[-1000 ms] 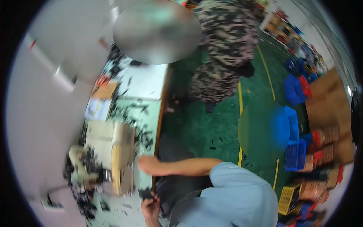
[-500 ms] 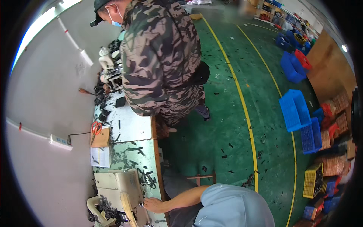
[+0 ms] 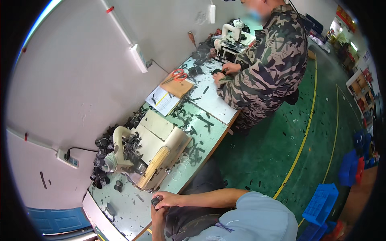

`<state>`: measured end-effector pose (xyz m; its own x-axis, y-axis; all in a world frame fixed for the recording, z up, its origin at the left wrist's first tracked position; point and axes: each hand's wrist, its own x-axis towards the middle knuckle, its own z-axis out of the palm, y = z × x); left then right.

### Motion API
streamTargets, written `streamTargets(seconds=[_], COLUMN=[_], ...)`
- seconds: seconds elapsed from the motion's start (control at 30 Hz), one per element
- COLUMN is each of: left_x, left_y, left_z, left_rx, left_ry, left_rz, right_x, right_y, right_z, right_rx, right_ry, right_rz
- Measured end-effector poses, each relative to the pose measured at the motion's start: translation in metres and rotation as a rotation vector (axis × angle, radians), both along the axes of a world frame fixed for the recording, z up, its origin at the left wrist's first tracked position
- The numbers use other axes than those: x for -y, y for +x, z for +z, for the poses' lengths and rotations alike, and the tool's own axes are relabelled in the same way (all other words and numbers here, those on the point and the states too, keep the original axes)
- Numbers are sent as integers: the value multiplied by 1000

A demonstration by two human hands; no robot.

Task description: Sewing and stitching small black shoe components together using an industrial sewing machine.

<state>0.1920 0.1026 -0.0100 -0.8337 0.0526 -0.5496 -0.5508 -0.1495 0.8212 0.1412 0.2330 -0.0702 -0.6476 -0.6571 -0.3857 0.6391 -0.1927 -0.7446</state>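
Observation:
My right hand point(image 3: 169, 199) and my left hand point(image 3: 158, 217) meet at the table's near edge, fingers closed around a small dark bundle point(image 3: 155, 201). What the bundle is made of cannot be told. Just beyond them stands a cream machine point(image 3: 155, 134) with a curved arm and a worn yellowish edge; it looks like an industrial sewing machine. Several thin white rings point(image 3: 177, 176) lie beside it on the pale green tabletop point(image 3: 134, 207). A dark piece point(image 3: 118, 185) and a flat dark scrap point(image 3: 110, 209) rest left of my hands.
Dark bundles point(image 3: 105, 144) are heaped against the wall behind the machine. Red-handled scissors point(image 3: 179, 74) lie on brown card point(image 3: 177, 86) beside a paper sheet point(image 3: 163, 100). A co-worker in camouflage point(image 3: 269, 64) works at another machine point(image 3: 233, 40). Blue crates point(image 3: 321, 204) stand on the green floor.
The view has swung left and tilted. My right hand has moved off the machine's side to the dark bundle, and my left hand now shows. The co-worker's hands have come into view.

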Motion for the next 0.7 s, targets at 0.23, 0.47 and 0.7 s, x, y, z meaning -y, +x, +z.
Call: streamTargets(seconds=[0.23,0.47,0.7], left_x=[42,62,102], left_y=[14,21,32], left_z=[-30,-47,-69], left_rx=[110,-120,24], left_ry=[-164,-665,22], left_rz=[-7,-76,324], right_x=[30,67,87], right_y=[17,21,20], right_z=[10,10,-9], right_rx=[-438,-506,-604], right_ry=[444,659,600], right_rz=[-125,-114,4])
